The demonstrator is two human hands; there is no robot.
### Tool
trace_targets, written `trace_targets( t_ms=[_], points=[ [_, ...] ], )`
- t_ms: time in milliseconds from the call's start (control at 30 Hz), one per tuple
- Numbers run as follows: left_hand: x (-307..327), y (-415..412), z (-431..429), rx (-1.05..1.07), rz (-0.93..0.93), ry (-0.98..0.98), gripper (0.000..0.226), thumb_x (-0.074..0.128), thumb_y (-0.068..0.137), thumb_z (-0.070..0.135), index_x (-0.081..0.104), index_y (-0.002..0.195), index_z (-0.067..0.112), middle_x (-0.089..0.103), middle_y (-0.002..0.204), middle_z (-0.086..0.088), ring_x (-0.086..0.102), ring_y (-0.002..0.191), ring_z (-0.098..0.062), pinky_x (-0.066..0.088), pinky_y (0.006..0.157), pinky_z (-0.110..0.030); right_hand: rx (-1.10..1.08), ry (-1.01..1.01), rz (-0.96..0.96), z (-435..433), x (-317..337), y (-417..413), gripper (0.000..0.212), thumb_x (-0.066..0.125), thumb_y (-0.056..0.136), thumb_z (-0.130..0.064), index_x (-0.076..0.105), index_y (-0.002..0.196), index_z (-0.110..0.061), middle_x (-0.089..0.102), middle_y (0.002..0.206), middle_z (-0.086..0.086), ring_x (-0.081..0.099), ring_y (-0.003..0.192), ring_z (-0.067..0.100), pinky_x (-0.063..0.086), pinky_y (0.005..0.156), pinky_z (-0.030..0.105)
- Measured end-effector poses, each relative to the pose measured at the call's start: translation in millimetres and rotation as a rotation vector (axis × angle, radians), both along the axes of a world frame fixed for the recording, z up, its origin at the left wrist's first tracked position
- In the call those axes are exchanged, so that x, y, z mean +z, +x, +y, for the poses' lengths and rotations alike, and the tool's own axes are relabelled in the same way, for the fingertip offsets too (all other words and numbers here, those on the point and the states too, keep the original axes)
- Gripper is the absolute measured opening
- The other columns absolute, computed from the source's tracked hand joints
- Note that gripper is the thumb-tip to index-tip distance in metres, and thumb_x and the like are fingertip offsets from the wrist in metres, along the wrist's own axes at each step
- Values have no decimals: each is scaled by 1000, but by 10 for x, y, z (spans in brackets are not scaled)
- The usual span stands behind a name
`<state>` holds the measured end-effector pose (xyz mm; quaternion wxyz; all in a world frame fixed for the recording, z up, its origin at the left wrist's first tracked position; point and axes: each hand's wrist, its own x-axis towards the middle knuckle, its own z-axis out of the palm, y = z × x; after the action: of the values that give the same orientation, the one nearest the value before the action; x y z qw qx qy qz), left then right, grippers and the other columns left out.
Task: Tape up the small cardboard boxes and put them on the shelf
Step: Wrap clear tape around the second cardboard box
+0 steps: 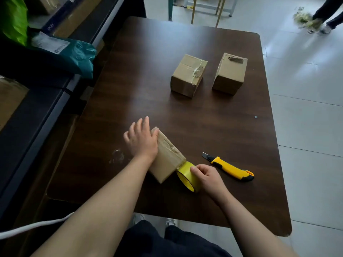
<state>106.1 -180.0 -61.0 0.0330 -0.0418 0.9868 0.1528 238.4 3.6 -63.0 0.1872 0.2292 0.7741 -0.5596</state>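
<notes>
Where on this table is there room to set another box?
Bare: the middle of the dark brown wooden table, between the near small cardboard box and the two cardboard boxes behind, and the far left corner. Crowded: the front, with left hand, right hand, yellow tape roll and yellow-and-black utility knife.

Dark wood-grain table point(185, 115): a cardboard box point(187, 76) at twelve o'clock, second box point(230, 74) at one, third box point(167, 164) at seven touching a yellow tape roll point(185, 175) at six, utility knife point(230, 167) at five, clear tape scrap point(117, 156) at eight.
</notes>
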Motion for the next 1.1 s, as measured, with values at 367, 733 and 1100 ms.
trace_targets(
  t_ms=[367, 733, 1100],
  points=[
    [-168, 228, -62, -290, -169, -132, 59, 12, 101, 46, -8, 153, 26, -11, 162, 6, -14, 148, -12, -9, 120, -43, 22, -31, 10, -81, -102, 293, 26, 56, 94, -35, 68, 84, -14, 61, 73, -1, 54, 68, 9, 42, 63, 28],
    [-51, 113, -137, -322, -226, -103, 68, 18, 101, 49, -14, 152, 17, -20, 160, -4, -21, 146, -20, -13, 119, -41, -18, -23, 10, -214, -106, 354, 22, 57, 96, -32, 67, 93, -12, 66, 84, 7, 56, 75, 13, 46, 68, 34],
    [-19, 1046, -267, -310, -12, 33, 50, 67, 76, 38, 52, 121, 22, 43, 126, -4, 39, 120, -25, 36, 103, -40, -93, -5, 37, -241, -64, 317, 8, 63, 92, -25, 62, 98, -19, 67, 93, -3, 61, 85, 10, 50, 73, 24]
  ],
)
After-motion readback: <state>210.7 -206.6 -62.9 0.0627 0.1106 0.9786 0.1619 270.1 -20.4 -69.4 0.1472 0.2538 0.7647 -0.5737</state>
